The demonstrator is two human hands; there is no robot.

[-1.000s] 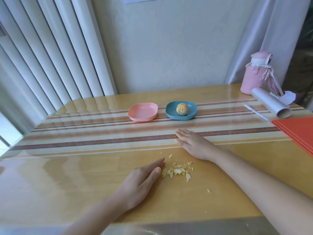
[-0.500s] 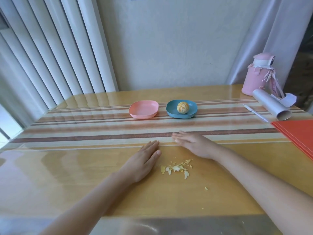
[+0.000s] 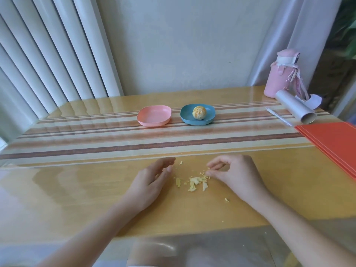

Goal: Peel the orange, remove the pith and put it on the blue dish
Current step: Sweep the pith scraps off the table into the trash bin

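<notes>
The peeled orange (image 3: 199, 112) sits in the blue dish (image 3: 187, 116) at the far middle of the table. A small pile of yellow-white pith and peel scraps (image 3: 194, 183) lies on the near part of the table between my hands. My left hand (image 3: 152, 179) rests just left of the pile, palm turned inward, fingers straight and apart from the scraps, holding nothing. My right hand (image 3: 234, 174) is at the pile's right edge, thumb and forefinger pinched together on a scrap there.
An empty pink dish (image 3: 154, 115) stands left of the blue one. At the right are a pink bottle (image 3: 279, 74), a rolled paper tube (image 3: 294, 108), a pen (image 3: 278, 116) and an orange folder (image 3: 333, 137). Stray scraps (image 3: 226, 199) lie near my right wrist.
Both hands have drawn in toward the scrap pile. The right hand went from flat on the table to a pinch at the pile; the left hand turned onto its edge.
</notes>
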